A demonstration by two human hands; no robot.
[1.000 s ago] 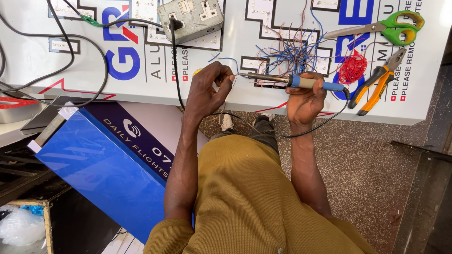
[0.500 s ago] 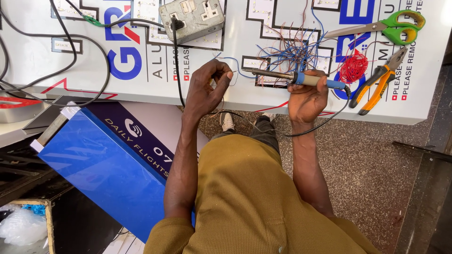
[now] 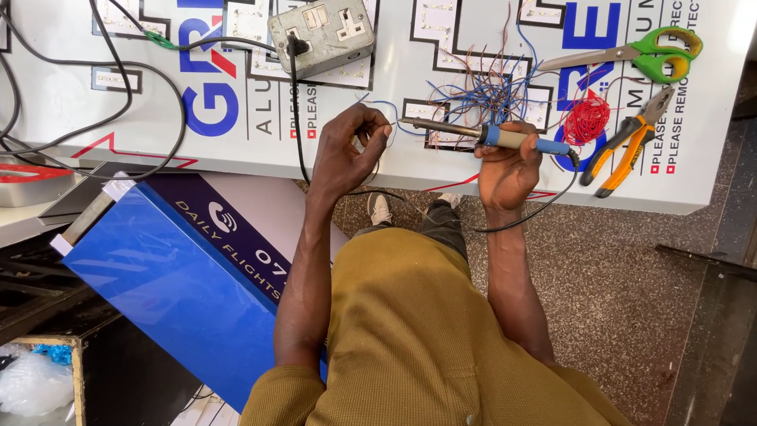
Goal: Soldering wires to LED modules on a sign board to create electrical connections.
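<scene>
Big white printed sign board (image 3: 473,170) lies flat w/ a tangle of thin blue & red wires (image 3: 493,99) on it. Right hand (image 3: 505,170) grips the blue-handled soldering iron (image 3: 489,136), hot tip near left hand (image 3: 347,150), which pinches a thin wire (image 3: 384,126). Risks: tip could burn fingers or melt nearby wires; iron's black cord (image 3: 512,217) hangs off the edge & could snag
</scene>
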